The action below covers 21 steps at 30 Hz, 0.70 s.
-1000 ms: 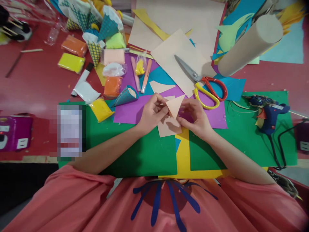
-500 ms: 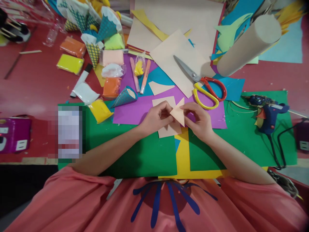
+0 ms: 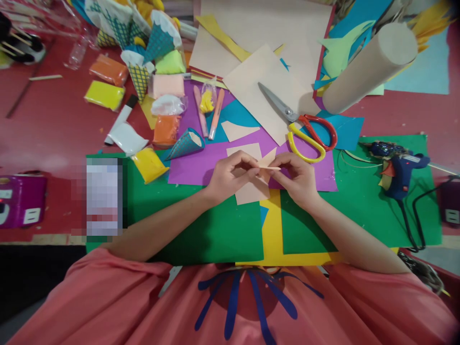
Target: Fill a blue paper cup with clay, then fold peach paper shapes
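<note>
Left hand [image 3: 230,177] and right hand [image 3: 298,182] pinched on a folded paper piece [image 3: 269,157], above the peach sheet [image 3: 248,195]. White label [image 3: 412,159] on the glue gun [image 3: 400,179], too small for me to read.

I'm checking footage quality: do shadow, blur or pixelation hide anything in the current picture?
Head view: soft shadow darkens the green sheet near the left forearm; pixelation masks a rectangle at that sheet's left; fingers partly cover the slightly soft peach paper; the top right corner falls dark.
</note>
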### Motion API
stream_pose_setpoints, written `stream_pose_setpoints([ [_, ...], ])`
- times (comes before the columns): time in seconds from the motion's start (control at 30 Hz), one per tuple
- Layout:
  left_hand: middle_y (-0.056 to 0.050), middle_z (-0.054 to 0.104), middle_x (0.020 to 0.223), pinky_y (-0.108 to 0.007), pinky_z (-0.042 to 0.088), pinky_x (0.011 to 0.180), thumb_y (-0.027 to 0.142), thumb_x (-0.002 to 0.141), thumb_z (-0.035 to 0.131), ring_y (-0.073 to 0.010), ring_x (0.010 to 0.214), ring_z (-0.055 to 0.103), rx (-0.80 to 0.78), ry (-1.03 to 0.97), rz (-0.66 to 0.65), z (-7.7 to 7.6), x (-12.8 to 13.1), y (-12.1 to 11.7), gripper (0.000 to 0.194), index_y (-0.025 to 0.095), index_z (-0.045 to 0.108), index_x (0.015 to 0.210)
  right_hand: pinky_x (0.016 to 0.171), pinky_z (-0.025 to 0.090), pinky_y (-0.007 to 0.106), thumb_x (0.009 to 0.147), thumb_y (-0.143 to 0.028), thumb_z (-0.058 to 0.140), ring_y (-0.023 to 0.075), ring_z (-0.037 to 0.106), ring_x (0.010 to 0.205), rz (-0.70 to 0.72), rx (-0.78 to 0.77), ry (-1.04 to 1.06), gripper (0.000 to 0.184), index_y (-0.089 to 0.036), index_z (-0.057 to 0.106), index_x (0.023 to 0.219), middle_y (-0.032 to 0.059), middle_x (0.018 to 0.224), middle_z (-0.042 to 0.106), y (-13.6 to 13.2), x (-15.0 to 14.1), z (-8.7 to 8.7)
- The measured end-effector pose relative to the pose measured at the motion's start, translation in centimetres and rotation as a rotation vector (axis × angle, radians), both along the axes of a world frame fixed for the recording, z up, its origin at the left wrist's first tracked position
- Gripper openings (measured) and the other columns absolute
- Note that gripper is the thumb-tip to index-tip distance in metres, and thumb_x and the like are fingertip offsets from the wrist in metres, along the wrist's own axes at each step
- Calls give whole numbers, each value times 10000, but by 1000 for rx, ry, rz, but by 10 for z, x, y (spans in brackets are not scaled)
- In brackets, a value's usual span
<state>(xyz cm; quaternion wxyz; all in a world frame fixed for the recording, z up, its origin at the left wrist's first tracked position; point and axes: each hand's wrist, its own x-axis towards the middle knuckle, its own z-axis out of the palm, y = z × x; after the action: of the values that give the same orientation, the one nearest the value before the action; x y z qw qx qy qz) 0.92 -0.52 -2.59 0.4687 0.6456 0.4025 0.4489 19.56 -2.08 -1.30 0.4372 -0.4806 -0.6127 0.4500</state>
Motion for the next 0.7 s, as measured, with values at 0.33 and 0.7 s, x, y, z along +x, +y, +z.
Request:
stream_pose_setpoints([
  [0.33, 23, 625, 678, -196, 496, 544, 434, 784, 731, -78, 582, 616, -114, -129, 3, -3, 3, -3, 309, 185, 549, 773, 516, 444, 264, 758, -457, 741, 103, 523, 578, 17, -146, 192, 363, -246, 446, 781, -45, 678, 503, 1, -6, 2],
  [0.7, 34, 578, 712, -171, 446, 542, 431, 809, 682, -66, 616, 579, -100, -15, -50, 0, 3, -1, 309, 192, 486, 810, 465, 397, 219, 736, -585, 708, 76, 487, 509, 29, -294, 192, 421, -195, 551, 735, -40, 587, 541, 5, -3, 4],
])
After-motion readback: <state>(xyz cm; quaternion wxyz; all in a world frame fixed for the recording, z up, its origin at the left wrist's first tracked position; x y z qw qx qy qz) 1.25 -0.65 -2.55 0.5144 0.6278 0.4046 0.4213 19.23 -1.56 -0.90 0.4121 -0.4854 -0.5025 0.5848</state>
